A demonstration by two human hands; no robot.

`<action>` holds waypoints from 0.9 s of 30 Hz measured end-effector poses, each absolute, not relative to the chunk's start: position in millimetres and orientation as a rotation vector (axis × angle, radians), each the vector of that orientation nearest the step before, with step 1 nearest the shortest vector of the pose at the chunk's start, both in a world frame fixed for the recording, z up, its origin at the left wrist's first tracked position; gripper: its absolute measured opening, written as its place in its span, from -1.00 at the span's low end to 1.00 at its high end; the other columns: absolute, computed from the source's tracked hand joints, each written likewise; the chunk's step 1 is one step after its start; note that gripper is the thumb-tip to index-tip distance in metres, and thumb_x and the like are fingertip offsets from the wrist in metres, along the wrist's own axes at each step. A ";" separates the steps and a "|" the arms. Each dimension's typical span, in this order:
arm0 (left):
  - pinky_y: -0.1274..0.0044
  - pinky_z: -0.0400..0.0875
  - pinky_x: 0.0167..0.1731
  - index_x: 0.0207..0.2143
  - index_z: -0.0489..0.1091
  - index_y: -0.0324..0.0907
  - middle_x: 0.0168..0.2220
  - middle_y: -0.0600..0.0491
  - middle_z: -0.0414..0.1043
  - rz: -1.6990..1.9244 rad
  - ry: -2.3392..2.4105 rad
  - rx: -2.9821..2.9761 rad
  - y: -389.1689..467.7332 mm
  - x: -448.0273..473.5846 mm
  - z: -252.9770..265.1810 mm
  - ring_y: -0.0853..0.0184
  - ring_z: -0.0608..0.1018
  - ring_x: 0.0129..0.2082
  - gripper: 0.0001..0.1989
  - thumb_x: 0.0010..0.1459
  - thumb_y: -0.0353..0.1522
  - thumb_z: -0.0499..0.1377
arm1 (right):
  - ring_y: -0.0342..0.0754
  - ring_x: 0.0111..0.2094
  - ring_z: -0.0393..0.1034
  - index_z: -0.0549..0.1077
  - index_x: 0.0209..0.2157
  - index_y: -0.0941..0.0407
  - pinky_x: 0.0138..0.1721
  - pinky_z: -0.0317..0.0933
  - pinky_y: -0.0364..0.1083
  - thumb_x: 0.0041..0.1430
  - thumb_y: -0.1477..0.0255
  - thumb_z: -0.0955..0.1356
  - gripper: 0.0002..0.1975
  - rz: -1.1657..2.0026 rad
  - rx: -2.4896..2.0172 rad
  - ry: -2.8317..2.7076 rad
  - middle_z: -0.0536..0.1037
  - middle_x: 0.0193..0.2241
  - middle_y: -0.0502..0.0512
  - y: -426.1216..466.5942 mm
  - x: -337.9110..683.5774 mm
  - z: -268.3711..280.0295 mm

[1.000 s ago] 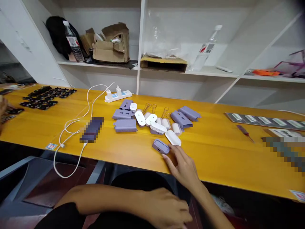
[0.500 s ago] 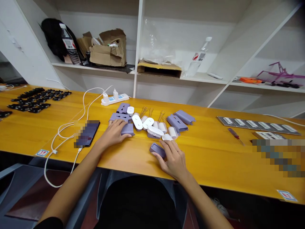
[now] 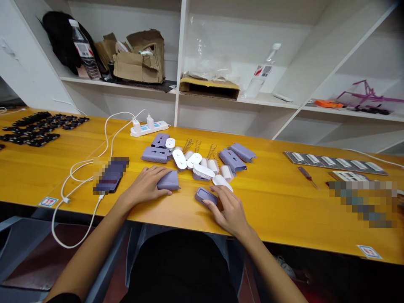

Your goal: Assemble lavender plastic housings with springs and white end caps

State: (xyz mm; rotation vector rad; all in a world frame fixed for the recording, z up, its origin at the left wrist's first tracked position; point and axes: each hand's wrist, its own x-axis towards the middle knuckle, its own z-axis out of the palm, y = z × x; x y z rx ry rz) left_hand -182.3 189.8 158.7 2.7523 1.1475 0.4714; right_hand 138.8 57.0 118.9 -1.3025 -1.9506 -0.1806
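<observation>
Two purple plastic parts lie under our hands near the front edge of the yellow wooden table (image 3: 284,210). Our left hand (image 3: 143,187) lies over the larger purple rounded plastic housing (image 3: 168,181), fingers curled around its left end and gripping it against the tabletop. Just to its right, our right hand (image 3: 229,208) rests fingertips on the small purple plastic cap (image 3: 205,195), fingers loosely bent, pressing rather than enclosing it. Just beyond the cap sits a white oval plastic cover (image 3: 222,182), and farther back a cluster of purple shells, white oval pieces and brass coil springs (image 3: 198,158). To the far left of that cluster a white power strip (image 3: 150,127) feeds white cables (image 3: 78,168) running to a dark phone (image 3: 110,176). At far right lies a small red-handled screwdriver (image 3: 306,176).
</observation>
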 end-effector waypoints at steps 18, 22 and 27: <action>0.09 0.39 0.34 0.40 0.32 -0.01 0.34 -0.14 0.42 0.843 0.826 2.706 214.9 -142.1 229.5 -0.09 0.47 0.34 -0.09 0.08 0.05 0.48 | 0.06 -0.23 0.51 0.59 -0.19 0.11 -0.24 0.25 -0.06 0.15 0.14 0.60 -0.63 0.319 -1.486 -2.334 0.65 -0.20 0.15 179.5 153.3 193.7; 0.21 0.51 0.21 0.29 0.40 -0.11 0.22 -0.14 0.49 1.176 0.845 2.460 228.6 -117.0 232.1 0.02 0.55 0.22 -0.22 0.11 -0.01 0.47 | 0.03 -0.23 0.47 0.58 -0.17 0.13 -0.24 0.23 -0.07 0.16 0.10 0.59 -0.59 0.292 -1.451 -2.249 0.62 -0.19 0.14 167.9 152.5 184.9; 0.24 0.57 0.14 0.30 0.34 -0.14 0.19 -0.15 0.50 1.341 0.966 2.431 226.7 -122.9 210.9 0.04 0.59 0.15 -0.23 0.17 0.01 0.42 | 0.10 -0.12 0.50 0.58 0.02 0.12 -0.12 0.27 -0.02 0.22 0.10 0.57 -0.52 0.248 -1.449 -2.254 0.62 -0.05 0.22 162.5 147.8 183.3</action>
